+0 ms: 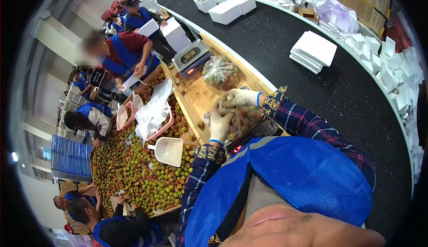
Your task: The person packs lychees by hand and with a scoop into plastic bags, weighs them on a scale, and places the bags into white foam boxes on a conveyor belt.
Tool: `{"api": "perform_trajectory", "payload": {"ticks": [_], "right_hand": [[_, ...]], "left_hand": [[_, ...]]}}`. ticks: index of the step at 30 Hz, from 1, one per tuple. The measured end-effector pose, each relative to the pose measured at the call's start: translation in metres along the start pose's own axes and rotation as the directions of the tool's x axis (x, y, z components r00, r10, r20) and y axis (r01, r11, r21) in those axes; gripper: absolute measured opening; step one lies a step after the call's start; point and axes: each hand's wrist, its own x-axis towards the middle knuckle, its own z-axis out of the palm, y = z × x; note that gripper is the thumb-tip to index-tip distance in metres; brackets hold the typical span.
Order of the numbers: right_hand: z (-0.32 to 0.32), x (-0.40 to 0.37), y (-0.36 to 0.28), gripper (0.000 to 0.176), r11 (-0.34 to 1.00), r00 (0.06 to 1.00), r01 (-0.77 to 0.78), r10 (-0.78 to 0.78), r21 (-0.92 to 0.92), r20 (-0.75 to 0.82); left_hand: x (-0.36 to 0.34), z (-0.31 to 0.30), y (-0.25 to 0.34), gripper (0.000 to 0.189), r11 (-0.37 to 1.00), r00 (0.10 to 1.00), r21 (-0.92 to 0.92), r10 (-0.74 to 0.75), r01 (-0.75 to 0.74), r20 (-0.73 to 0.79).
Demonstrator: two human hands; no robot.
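Both my hands wear pale knitted gloves and meet over a clear plastic bag (243, 124) of round red-green fruit, which look like lychees. My left hand (219, 123) is closed at the bag's gathered top, on its left side. Fingers curled, my right hand (242, 98) grips the top of the same bag from the far side, touching the left. The bag rests on a digital scale (236, 149) with a lit red display, partly hidden by my vest and the bag. Just beyond my hands, another filled bag (220, 72) sits on the wooden ledge (189, 96).
Left lies a big bin of loose fruit (138, 171) with a white scoop (169, 151) and a pink basket (166, 124) under plastic bags. A second scale (191, 56) stands ahead. Rightward, a black conveyor (285, 37) carries white foam boxes (232, 10) and stacked lids (313, 51). Several co-workers surround the bin.
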Motion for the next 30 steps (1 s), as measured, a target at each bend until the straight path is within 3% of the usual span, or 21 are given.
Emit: {"api": "perform_trajectory", "payload": {"ticks": [1,2,3,4,5,6,7,8,9,11,12,13,15,18,20,21,23,25,27,28,30], "right_hand": [[0.001,0.001,-0.001,0.028,1.000,1.000,0.000,0.000,-0.006,0.003],[0.004,0.001,-0.002,0.029,0.989,0.999,0.029,-0.031,-0.143,-0.017],[0.008,0.000,-0.004,0.030,0.960,0.997,0.054,-0.065,-0.276,-0.031],[0.010,-0.006,-0.014,0.033,0.914,0.995,0.034,-0.068,-0.404,-0.070],[0.012,-0.006,-0.012,0.033,0.913,0.996,0.031,-0.062,-0.406,-0.064],[0.014,-0.006,-0.008,0.035,0.864,0.987,0.049,-0.118,-0.501,-0.107],[0.019,-0.008,-0.015,0.037,0.807,0.974,0.059,-0.176,-0.588,-0.144],[0.024,-0.016,-0.017,0.025,0.793,0.943,0.105,-0.271,-0.600,-0.192],[0.026,-0.018,-0.013,0.025,0.793,0.946,0.108,-0.268,-0.600,-0.184],[0.026,-0.023,-0.006,0.024,0.729,0.884,0.269,-0.447,-0.629,-0.139],[0.030,-0.028,-0.007,0.022,0.772,0.876,0.289,-0.452,-0.566,-0.170],[0.032,-0.029,-0.004,0.022,0.776,0.878,0.288,-0.447,-0.561,-0.168],[0.036,-0.030,0.000,0.023,0.716,0.787,0.335,-0.570,-0.613,-0.236],[0.044,-0.026,0.020,0.024,0.733,0.719,0.330,-0.604,-0.595,-0.345],[0.045,-0.024,0.029,0.026,0.772,0.725,0.326,-0.574,-0.546,-0.380],[0.046,-0.025,0.031,0.027,0.806,0.736,0.326,-0.545,-0.494,-0.402],[0.042,-0.023,0.033,0.026,0.756,0.687,0.371,-0.614,-0.538,-0.389],[0.041,-0.019,0.030,0.025,0.704,0.638,0.410,-0.676,-0.580,-0.369],[0.044,-0.018,0.028,0.021,0.814,0.693,0.523,-0.578,-0.252,-0.431],[0.045,-0.019,0.027,0.019,0.832,0.718,0.532,-0.543,-0.159,-0.436],[0.045,-0.019,0.030,0.016,0.836,0.724,0.531,-0.534,-0.141,-0.436]], "left_hand": [[0.008,0.000,-0.017,0.077,0.935,0.976,0.288,0.216,-0.204,-0.008],[0.012,0.002,-0.025,0.063,0.909,0.953,0.306,0.303,-0.284,-0.015],[0.010,0.005,-0.012,0.063,0.911,0.953,0.301,0.302,-0.282,-0.021],[0.004,0.010,0.012,0.053,0.782,0.949,0.582,0.312,-0.223,-0.055],[0.000,0.013,0.026,0.044,0.580,0.941,0.804,0.328,-0.131,-0.084],[0.000,0.010,0.026,0.032,0.598,0.913,0.771,0.405,-0.218,-0.055],[0.007,0.006,0.022,0.032,0.604,0.916,0.769,0.397,-0.210,-0.061],[0.020,0.003,0.010,0.029,0.696,0.950,0.683,0.311,-0.221,-0.008],[0.031,0.001,-0.007,0.026,0.780,0.972,0.588,0.229,-0.217,0.055],[0.048,-0.003,-0.048,0.024,0.728,0.960,0.648,0.280,-0.222,0.014],[0.053,-0.002,-0.052,0.024,0.806,0.979,0.569,0.204,-0.163,-0.008],[0.056,-0.003,-0.058,0.025,0.804,0.980,0.575,0.199,-0.153,-0.017],[0.053,-0.001,-0.056,0.027,0.801,0.982,0.582,0.188,-0.139,-0.024],[0.054,0.004,-0.052,0.028,0.809,0.979,0.578,0.185,-0.104,-0.083],[0.065,0.001,-0.072,0.029,0.910,0.986,0.411,0.114,-0.053,-0.124],[0.056,0.002,-0.052,0.029,0.908,0.986,0.415,0.117,-0.058,-0.116],[0.030,0.010,0.007,0.028,0.986,0.989,-0.077,-0.146,0.148,0.029],[0.040,0.000,-0.010,0.027,0.969,0.976,-0.129,-0.198,0.209,0.093],[0.040,-0.011,-0.019,0.029,0.941,0.955,-0.184,-0.257,0.282,0.150],[0.034,-0.016,-0.010,0.027,0.951,0.952,-0.181,-0.207,0.250,0.225],[0.027,-0.023,0.002,0.028,0.970,0.939,-0.164,-0.118,0.178,0.322]]}}
